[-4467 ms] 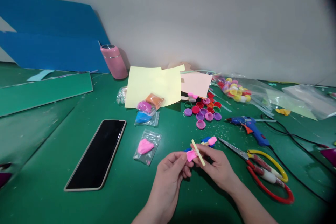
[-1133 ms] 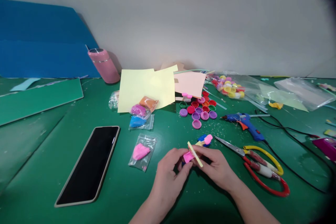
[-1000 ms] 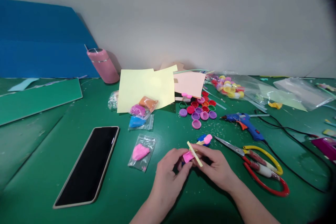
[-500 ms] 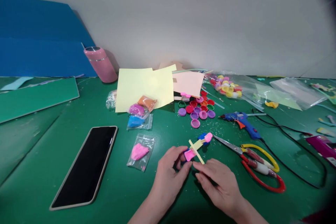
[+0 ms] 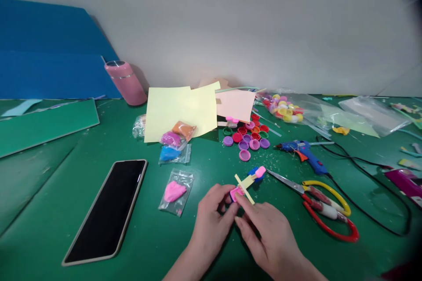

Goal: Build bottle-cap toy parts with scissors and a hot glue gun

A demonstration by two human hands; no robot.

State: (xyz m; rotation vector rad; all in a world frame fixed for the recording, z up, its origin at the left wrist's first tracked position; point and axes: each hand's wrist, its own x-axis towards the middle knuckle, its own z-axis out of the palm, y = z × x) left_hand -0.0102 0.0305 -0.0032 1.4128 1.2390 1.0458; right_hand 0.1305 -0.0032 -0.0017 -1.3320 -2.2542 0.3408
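Observation:
My left hand [image 5: 211, 215] is closed around the lower end of a small craft piece made of pale yellow strips [image 5: 246, 182] laid crosswise. Pink clay [image 5: 236, 193] covers that end, with a dark blue part partly hidden under it by my fingers. At the far end are a pink clay blob [image 5: 260, 171] and a blue cap-like part [image 5: 253, 171]. My right hand [image 5: 272, 232] has its index fingertip on the near pink clay, and its other fingers are curled. Pink clay in a clear zip bag [image 5: 175, 191] lies to the left of my hands.
Scissors [image 5: 325, 208] and a blue glue gun [image 5: 305, 151] with its cord lie right. Several bottle caps [image 5: 244, 155], yellow paper [image 5: 178, 107] and clay bags [image 5: 170, 153] sit ahead. A phone [image 5: 107, 210] lies left; a pink tumbler [image 5: 127, 83] leans behind.
My right hand has shifted left and up, its index fingertip moving from beside the crosswise strip onto the pink clay. My left hand keeps its hold.

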